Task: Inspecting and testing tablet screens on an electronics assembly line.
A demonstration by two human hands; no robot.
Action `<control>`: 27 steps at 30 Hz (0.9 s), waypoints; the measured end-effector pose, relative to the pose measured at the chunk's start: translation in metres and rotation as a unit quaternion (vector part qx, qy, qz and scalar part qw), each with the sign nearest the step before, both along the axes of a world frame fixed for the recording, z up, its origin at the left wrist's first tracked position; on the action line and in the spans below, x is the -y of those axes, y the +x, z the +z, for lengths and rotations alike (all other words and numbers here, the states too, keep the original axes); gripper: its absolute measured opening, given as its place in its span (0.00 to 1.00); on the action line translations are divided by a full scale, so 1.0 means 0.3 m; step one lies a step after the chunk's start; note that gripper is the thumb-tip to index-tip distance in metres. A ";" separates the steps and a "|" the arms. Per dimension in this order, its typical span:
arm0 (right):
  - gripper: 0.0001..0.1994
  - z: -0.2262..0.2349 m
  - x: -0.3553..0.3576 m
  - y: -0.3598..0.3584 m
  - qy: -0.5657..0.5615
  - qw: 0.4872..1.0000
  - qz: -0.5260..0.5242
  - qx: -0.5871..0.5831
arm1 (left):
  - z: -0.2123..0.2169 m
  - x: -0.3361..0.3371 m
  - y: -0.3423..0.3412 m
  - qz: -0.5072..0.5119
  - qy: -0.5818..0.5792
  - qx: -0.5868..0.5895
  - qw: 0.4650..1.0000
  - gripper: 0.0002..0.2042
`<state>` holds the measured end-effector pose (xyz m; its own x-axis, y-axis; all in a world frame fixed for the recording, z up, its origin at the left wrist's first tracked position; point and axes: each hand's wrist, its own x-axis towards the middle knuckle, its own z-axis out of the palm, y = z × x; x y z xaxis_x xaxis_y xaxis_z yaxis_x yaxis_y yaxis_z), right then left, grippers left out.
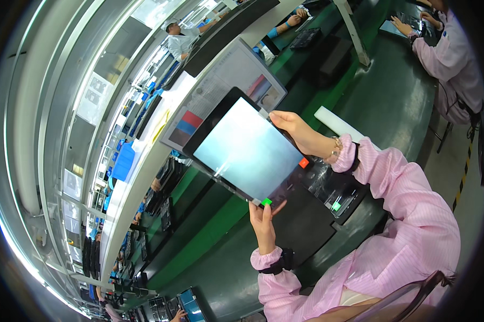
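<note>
A single head-worn fisheye view looks down, tilted, close onto the dark green worktop; its bent rim perhaps hides the near edge.

This is an electronics assembly line on a factory floor. A long green workbench runs from the lower left of the frame up to the upper right, with dark mats and trays of tablet-like devices set along it. The person here wears a pink anti-static smock and a dark wrist strap, and holds up a tablet with a film-covered screen. At the upper right another worker in the same pink smock sits at the bench. At the top centre, workers in blue sit across it. A laminated instruction sheet hangs above, and strip lights curve along the left edge.
</note>
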<state>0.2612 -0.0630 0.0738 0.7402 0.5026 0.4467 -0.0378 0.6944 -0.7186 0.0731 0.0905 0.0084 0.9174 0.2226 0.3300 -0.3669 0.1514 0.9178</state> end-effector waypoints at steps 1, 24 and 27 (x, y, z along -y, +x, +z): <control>0.14 0.018 -0.011 0.008 -0.003 1.000 -0.005 -0.018 | 0.015 0.000 0.022 0.020 0.008 -0.011 1.000 0.21; 0.15 -0.033 -0.041 0.028 -0.018 1.000 0.005 -0.019 | -0.006 -0.065 0.056 0.149 0.108 -0.002 0.983 0.30; 0.15 -0.068 0.011 -0.041 -0.022 0.999 0.021 -0.025 | 0.079 -0.027 0.035 0.204 0.111 0.060 0.971 0.31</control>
